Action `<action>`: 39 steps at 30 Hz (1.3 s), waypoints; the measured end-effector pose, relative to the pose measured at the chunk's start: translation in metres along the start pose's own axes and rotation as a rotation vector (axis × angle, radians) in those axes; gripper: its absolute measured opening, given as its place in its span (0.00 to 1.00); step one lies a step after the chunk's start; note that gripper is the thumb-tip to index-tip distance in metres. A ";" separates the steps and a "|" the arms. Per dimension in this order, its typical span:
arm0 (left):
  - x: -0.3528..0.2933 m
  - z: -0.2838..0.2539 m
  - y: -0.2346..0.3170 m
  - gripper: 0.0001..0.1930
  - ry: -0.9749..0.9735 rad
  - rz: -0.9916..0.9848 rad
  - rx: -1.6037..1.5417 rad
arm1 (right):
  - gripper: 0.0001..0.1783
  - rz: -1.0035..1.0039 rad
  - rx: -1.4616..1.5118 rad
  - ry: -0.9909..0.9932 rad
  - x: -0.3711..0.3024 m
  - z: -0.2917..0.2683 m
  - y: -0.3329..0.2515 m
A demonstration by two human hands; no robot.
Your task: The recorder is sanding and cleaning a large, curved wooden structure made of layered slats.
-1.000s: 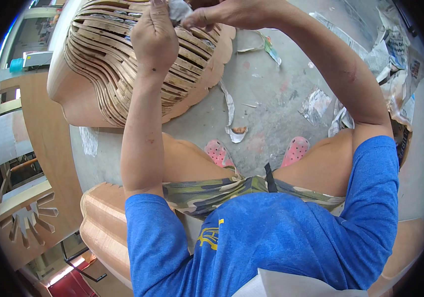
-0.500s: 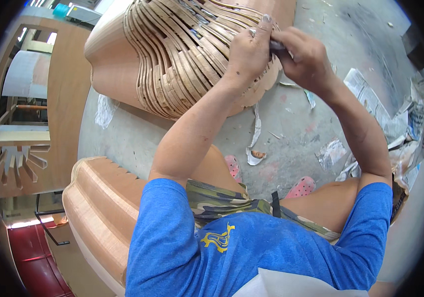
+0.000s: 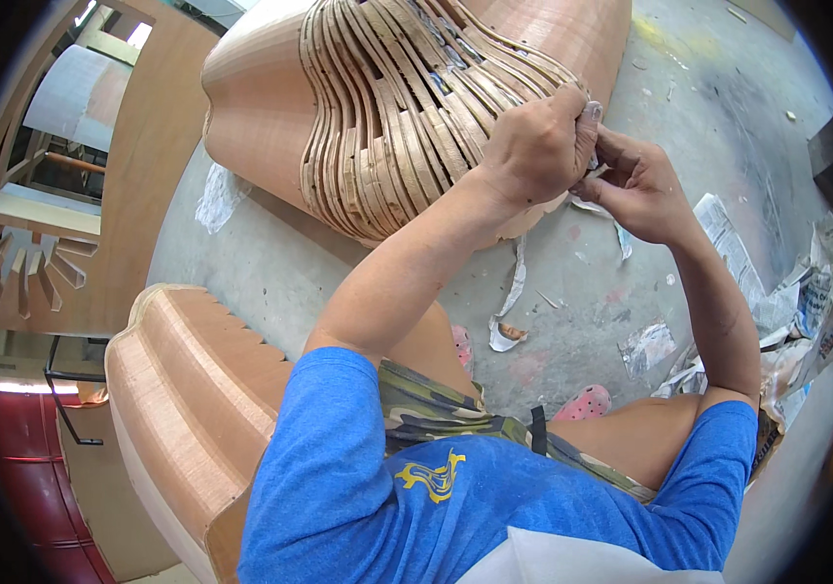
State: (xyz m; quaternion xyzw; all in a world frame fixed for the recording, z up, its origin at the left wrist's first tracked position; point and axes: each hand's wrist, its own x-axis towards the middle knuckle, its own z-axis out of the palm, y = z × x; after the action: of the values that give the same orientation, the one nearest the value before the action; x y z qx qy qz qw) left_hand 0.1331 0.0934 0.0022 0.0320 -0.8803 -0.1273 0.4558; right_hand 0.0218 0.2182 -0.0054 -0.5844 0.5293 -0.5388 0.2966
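A large curved wooden form built of many thin wavy slats, with smooth pinkish panels at both ends, lies on its side in front of me. Over its right lower edge, my left hand is closed, thumb pressed against the fingers. My right hand meets it from the right, thumb and fingertips pinched together. Something small and greyish may be between the two hands, but the fingers hide what it is. Some gaps between the slats show shiny dark grey bits.
A second ribbed wooden shell stands close by my left side. A cut-out wooden panel rises at the far left. Crumpled newspaper lies at the right, and paper scraps litter the grey floor.
Both hands have moved to the right and slightly nearer in the picture. My left hand has turned, and my right hand's fingers have shifted from a curled fist to a pinch. The view has shifted slightly.
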 end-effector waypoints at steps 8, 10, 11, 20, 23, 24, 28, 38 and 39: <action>0.003 -0.008 -0.001 0.12 -0.126 -0.196 -0.141 | 0.15 -0.338 -0.545 0.150 0.002 0.005 0.002; 0.008 -0.022 -0.001 0.26 -0.346 -0.385 -0.016 | 0.16 -0.423 -0.748 0.191 0.005 0.002 0.011; 0.011 -0.025 -0.001 0.26 -0.345 -0.378 -0.018 | 0.16 -0.502 -0.948 0.224 0.005 0.000 0.014; -0.015 -0.016 -0.006 0.19 -0.374 -0.260 0.146 | 0.12 0.017 -0.391 -0.005 0.002 0.011 -0.016; -0.019 -0.018 -0.008 0.15 -0.390 -0.160 0.038 | 0.11 -0.292 -0.467 -0.059 0.003 0.006 -0.003; -0.021 -0.019 -0.007 0.16 -0.403 -0.184 0.047 | 0.11 -0.280 -0.471 -0.049 0.001 0.007 0.000; -0.016 -0.025 -0.003 0.18 -0.497 -0.353 0.186 | 0.12 -0.457 -0.788 0.063 0.001 0.016 0.010; -0.027 -0.029 -0.013 0.09 -0.342 0.124 0.120 | 0.14 0.341 0.088 -0.178 0.000 0.015 -0.013; -0.030 -0.033 -0.013 0.09 -0.351 0.129 0.111 | 0.14 0.347 0.094 -0.167 0.000 0.013 -0.019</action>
State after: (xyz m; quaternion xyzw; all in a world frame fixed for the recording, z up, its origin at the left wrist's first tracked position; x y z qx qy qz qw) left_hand 0.1761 0.0796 -0.0067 -0.0221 -0.9523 -0.0529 0.2999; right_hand 0.0399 0.2206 0.0087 -0.5126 0.5698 -0.4533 0.4550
